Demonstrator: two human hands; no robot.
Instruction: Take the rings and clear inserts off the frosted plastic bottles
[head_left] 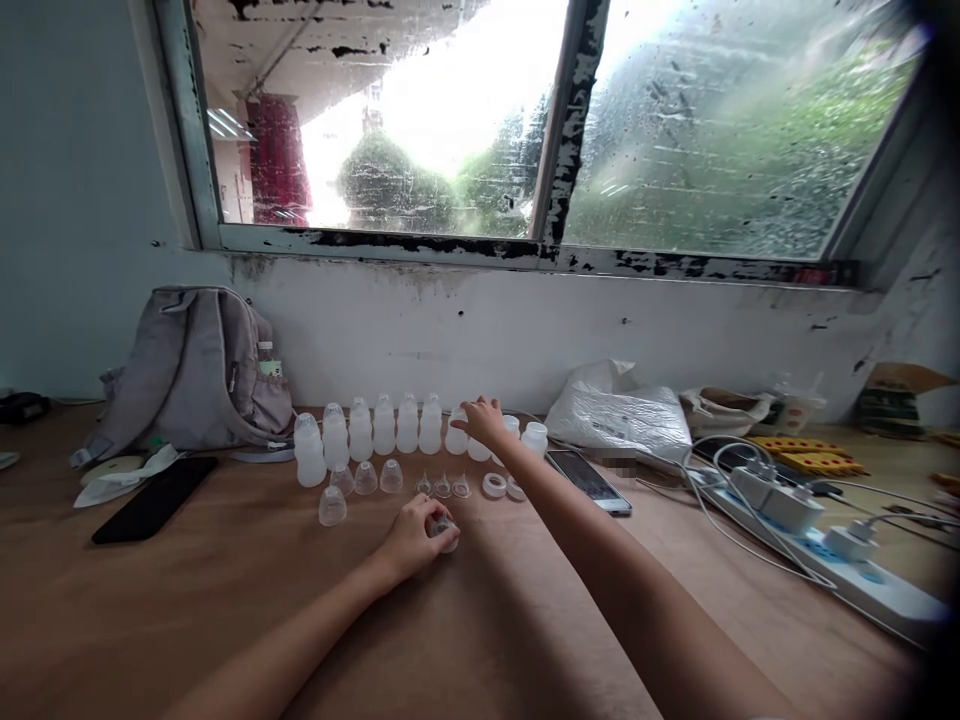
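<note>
My left hand (416,535) rests low over the table, its fingers closed round a clear bottle cap (448,543). My right hand (484,420) reaches to the back row, with fingers and thumb at the top of a frosted baby bottle (455,440). Left of it stands a line of several capped bottles (384,428); to its right are bottles without caps (535,438), partly behind my hand and forearm. In front sit several clear dome caps (365,478), three clear nipples (442,487) and white collar rings (494,485).
A grey backpack (191,370) and a black phone (155,500) lie at the left. Right of the bottles are another phone (591,482), a silvery plastic bag (622,410) and a power strip (817,550) with chargers and loose cables. A wall and window close off the back.
</note>
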